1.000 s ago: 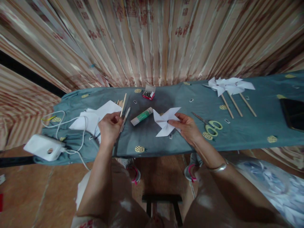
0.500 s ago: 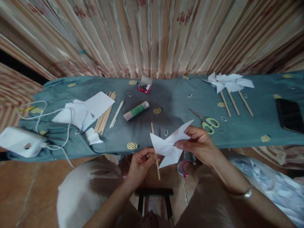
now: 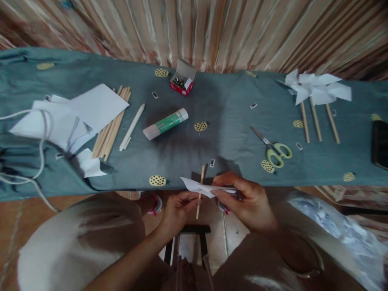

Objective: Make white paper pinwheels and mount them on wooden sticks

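Observation:
Near the table's front edge, my left hand (image 3: 178, 208) is closed, its fingertips pinching a short wooden stick (image 3: 198, 210) that stands roughly upright. A white paper pinwheel (image 3: 198, 186), seen almost edge-on, crosses in front of the stick. My right hand (image 3: 244, 198) is closed on the pinwheel's right side, thumb below and fingers above. Whether the paper is fastened to the stick I cannot tell. Past the hands lie a green-and-white glue stick (image 3: 168, 123) and an open red box of metal pins (image 3: 181, 83).
Scissors with green handles (image 3: 274, 151) lie right of my hands, with finished pinwheels on sticks (image 3: 317, 89) beyond. On the left are white paper sheets (image 3: 97, 107), several wooden sticks (image 3: 113, 129), a white pen (image 3: 132, 127) and a white cable (image 3: 42, 149). A dark phone (image 3: 380, 141) is far right.
The pinwheel has turned from facing me to nearly edge-on, and my right hand has moved lower with it. My view has shifted closer to the table.

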`<state>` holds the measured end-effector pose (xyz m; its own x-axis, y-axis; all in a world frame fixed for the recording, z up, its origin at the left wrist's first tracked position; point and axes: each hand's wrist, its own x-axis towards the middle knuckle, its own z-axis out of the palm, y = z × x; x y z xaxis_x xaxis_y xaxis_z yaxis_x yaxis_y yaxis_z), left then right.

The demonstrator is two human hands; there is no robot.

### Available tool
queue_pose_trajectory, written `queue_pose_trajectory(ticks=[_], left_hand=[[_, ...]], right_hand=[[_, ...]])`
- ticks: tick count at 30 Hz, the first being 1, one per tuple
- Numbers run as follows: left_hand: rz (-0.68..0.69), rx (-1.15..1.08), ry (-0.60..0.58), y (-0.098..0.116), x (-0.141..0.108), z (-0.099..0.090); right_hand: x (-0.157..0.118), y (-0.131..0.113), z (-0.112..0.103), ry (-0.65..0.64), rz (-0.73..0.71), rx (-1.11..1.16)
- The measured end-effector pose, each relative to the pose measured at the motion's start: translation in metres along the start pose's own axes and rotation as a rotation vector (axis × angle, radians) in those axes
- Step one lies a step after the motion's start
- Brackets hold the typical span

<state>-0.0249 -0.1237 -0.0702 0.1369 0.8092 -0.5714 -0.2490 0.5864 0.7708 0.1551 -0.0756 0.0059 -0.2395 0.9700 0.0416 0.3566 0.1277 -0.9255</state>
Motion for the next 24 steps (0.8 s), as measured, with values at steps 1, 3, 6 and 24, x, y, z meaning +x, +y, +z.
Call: queue_pose_trajectory(ticks=[1, 3, 6, 24], left_hand=[[-0.004, 0.012, 0.009, 0.0, 0.0, -0.001], [-0.01, 0.028, 0.03, 0.0, 0.0, -0.003], [-0.027, 0.044, 0.054, 0.001, 0.0, -0.004], [-0.065, 0.068, 0.072, 0.007, -0.006, -0.001]], right_hand=[[0.001, 0.0, 0.001, -0.01, -0.052, -0.042], [0.002, 0.0, 0.002, -0.031, -0.147, -0.101], [0.005, 0.001, 0.003, -0.039, -0.241, -0.136], [0.014, 0.007, 0.003, -0.019, -0.337, -0.238]])
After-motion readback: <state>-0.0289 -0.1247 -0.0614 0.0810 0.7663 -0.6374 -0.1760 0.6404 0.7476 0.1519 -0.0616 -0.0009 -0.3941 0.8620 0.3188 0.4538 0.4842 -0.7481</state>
